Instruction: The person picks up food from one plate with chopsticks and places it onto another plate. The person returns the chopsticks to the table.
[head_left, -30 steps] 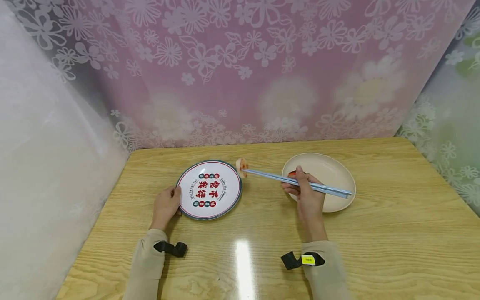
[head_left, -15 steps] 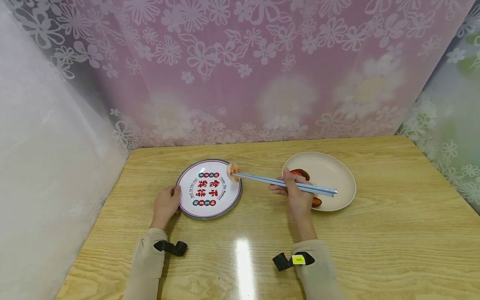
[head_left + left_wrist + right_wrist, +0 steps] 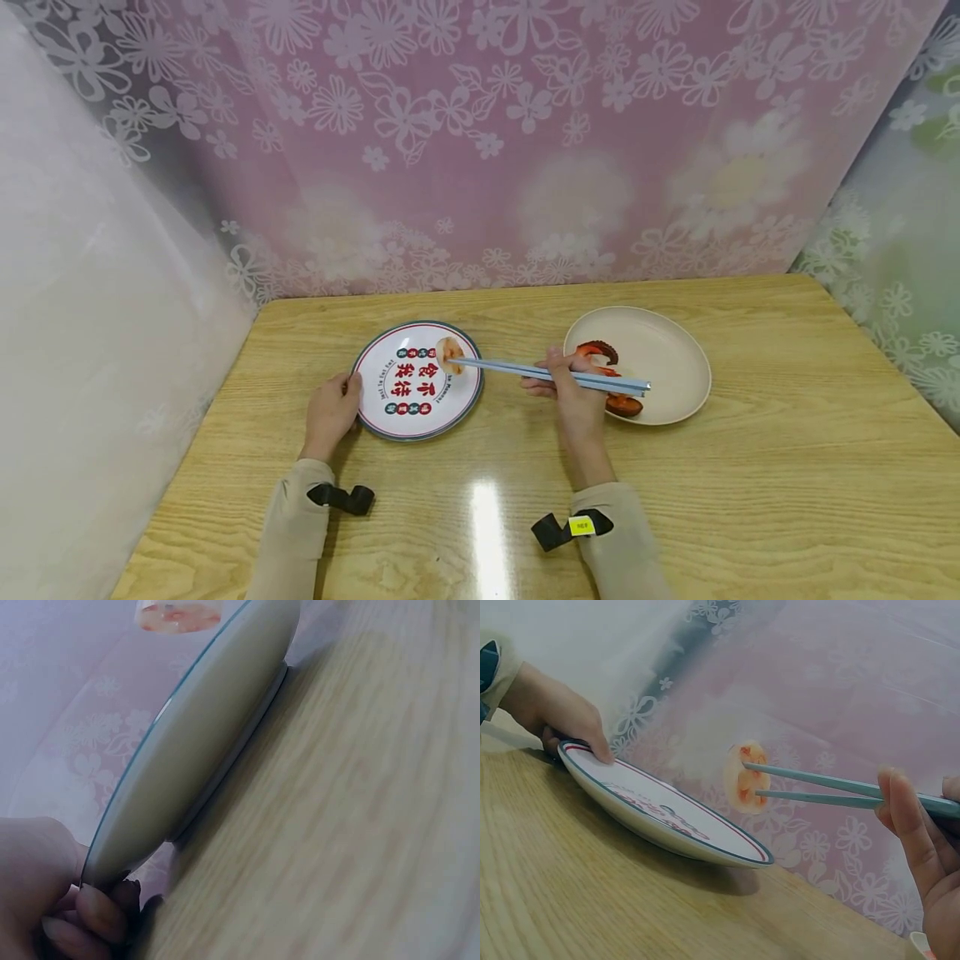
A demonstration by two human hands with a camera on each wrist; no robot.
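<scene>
Blue chopsticks (image 3: 502,366) were gripped in the curled right hand (image 3: 576,404). The left hand (image 3: 333,415) pinched the white plate (image 3: 450,417) by its rim on the counter (image 3: 420,517). Above the plate's far right part, the food slice (image 3: 450,353) hung at the chopstick tips; uneven tip pressure risked dropping it.

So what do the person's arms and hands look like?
The person wears a beige cloth left sleeve and a matching beige cloth right sleeve. On each sits a small angular black device; the right one has a yellow rectangular label, its marks unreadable. The left hand and right hand wear no gloves.
</scene>
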